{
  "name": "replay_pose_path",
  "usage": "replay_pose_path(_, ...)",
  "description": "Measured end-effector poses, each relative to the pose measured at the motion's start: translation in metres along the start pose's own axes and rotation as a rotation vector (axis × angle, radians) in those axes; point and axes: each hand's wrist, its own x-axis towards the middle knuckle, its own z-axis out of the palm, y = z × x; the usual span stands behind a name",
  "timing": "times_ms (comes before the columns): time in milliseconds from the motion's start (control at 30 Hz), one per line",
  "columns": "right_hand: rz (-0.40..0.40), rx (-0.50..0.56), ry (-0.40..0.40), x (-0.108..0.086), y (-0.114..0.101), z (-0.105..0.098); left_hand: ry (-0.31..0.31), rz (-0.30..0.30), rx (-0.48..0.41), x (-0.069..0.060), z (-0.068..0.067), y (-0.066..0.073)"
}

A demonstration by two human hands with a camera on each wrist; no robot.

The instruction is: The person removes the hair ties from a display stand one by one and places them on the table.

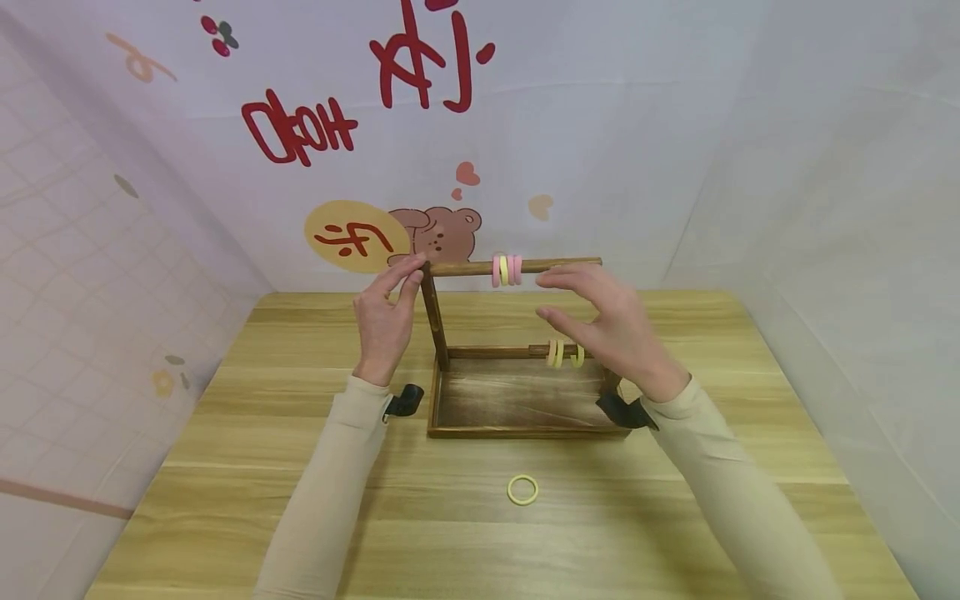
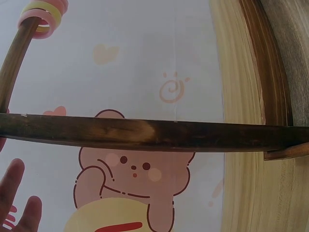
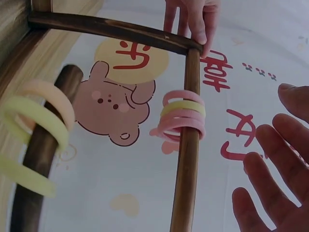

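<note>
A dark wooden rack (image 1: 437, 325) stands on the table, with an upright post, an upper rod (image 1: 472, 268) and a lower rod. My left hand (image 1: 386, 321) pinches the top corner, where post and upper rod meet. Pink and yellow rings (image 3: 182, 116) hang on the upper rod. Several yellow and peach rings (image 3: 38, 116) hang on the lower rod. My right hand (image 1: 600, 312) is just right of the upper rings, fingers spread and holding nothing. It partly hides the right end of the rack in the head view.
One loose yellow ring (image 1: 522, 490) lies flat on the wood-grain table (image 1: 420, 517) in front of the rack's shallow tray base (image 1: 525, 432). A white printed cloth (image 1: 600, 167) hangs behind the table, with more cloth at both sides.
</note>
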Motion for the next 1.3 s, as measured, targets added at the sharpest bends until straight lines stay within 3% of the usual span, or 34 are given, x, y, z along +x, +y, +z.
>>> replay_pose_path(267, 0.05, -0.048, -0.045, 0.018, 0.011, -0.003, -0.009, -0.007, 0.003, 0.0, -0.001, -0.001)
replay_pose_path(733, 0.187, -0.103, -0.23, 0.038, 0.03, 0.0, -0.015, -0.026, 0.026, -0.001, -0.001, -0.001)
replay_pose_path(1300, 0.227, -0.139, -0.34, 0.052, 0.039, 0.007, -0.02, -0.025, 0.038, 0.0, -0.001, -0.001)
